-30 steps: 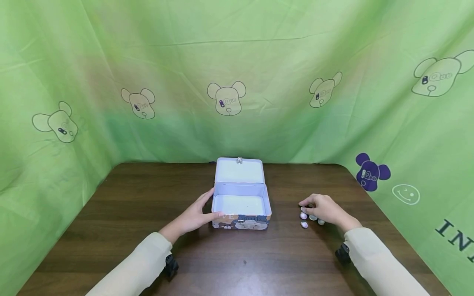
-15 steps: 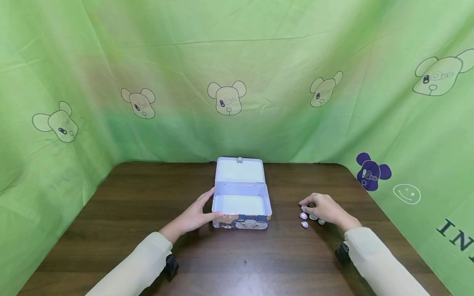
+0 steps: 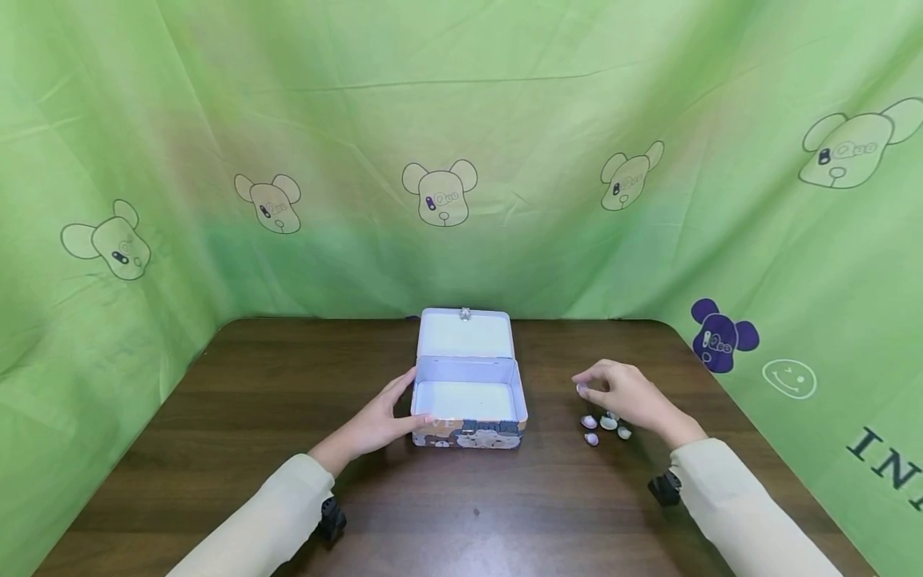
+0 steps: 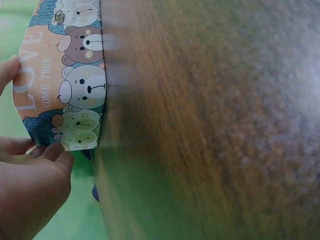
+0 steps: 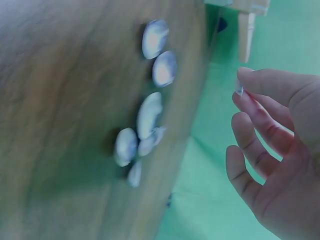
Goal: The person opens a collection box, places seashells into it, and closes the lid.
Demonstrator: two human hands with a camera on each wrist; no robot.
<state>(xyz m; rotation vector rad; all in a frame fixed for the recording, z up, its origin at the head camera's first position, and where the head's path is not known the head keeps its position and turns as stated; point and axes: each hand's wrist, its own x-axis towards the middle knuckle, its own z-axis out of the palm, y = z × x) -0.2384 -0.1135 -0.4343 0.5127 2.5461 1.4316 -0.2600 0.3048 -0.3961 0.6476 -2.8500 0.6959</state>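
A tin box (image 3: 470, 434) with cartoon bears and "LOVE" on its front stands mid-table, its lid (image 3: 465, 333) raised and its white inside bare. My left hand (image 3: 375, 421) grips its left front corner, thumb at the front rim and fingers along the side. My right hand (image 3: 629, 394), lifted right of the box, pinches a small pale seashell (image 5: 239, 89) between thumb and index finger; the other fingers are loosely bent. Several white and purplish seashells (image 5: 149, 116) lie below it on the table, blurred in the right wrist view.
The brown wooden table (image 3: 461, 513) carries the box and shells. A green cloth (image 3: 346, 264) printed with bear heads hangs behind the table and at both sides. Each wrist wears a black device (image 3: 665, 487).
My right hand has risen slightly and moved left and away from the pile with a seashell between its fingertips, uncovering more shells. My left hand and the box have stayed put.
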